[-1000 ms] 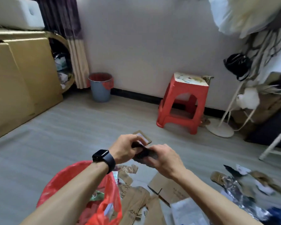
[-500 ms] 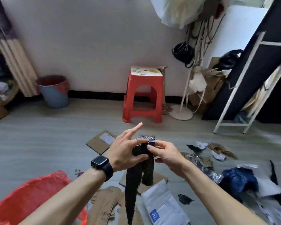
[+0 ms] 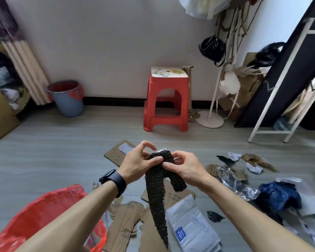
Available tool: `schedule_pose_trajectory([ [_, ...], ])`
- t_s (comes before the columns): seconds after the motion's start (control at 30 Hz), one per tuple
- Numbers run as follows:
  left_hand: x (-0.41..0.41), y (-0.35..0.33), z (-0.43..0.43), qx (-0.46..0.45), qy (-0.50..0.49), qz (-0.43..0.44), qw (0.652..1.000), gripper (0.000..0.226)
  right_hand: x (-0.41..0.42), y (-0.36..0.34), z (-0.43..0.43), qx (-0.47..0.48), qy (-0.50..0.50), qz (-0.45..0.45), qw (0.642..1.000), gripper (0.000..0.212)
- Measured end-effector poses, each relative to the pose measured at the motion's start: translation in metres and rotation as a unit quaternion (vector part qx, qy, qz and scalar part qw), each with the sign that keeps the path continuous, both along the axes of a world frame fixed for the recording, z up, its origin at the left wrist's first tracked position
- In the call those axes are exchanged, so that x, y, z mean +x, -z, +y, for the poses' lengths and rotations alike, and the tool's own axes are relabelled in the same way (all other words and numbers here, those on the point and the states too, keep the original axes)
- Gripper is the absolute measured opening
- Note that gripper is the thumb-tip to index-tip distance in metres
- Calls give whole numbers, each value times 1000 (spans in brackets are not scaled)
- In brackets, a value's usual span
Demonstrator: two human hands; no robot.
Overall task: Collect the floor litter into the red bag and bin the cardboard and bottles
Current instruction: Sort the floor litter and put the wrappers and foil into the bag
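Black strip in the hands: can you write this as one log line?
hands: left + right hold black strip | red bag: lower left, open | strip: not bagged

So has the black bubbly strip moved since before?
Yes. The black bubbly strip has dropped open downward, away from the red stool. The left hand and right hand still pinch its top.

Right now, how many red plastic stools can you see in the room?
1: the red plastic stool stands against the far wall, between the blue bucket and the white stand base. None seems hidden.
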State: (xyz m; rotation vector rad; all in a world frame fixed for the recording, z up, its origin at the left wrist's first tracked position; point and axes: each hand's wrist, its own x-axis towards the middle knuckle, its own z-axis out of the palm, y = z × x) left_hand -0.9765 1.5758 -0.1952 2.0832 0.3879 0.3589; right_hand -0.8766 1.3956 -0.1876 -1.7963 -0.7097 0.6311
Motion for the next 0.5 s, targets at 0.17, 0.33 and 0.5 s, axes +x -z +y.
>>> schedule_pose_trajectory([
  [0.17, -8, -1, 5, 250, 59, -57, 965, 46, 2, 4, 13, 5, 53, 66, 996, 22],
  [0.33, -9, 3, 9, 354, 64, -109, 926, 44, 1, 4, 14, 84, 10, 180, 980, 19],
  [0.5, -11, 1, 9, 283, 16, -77, 956, 32, -4, -5, 13, 44, 33, 89, 995, 27],
])
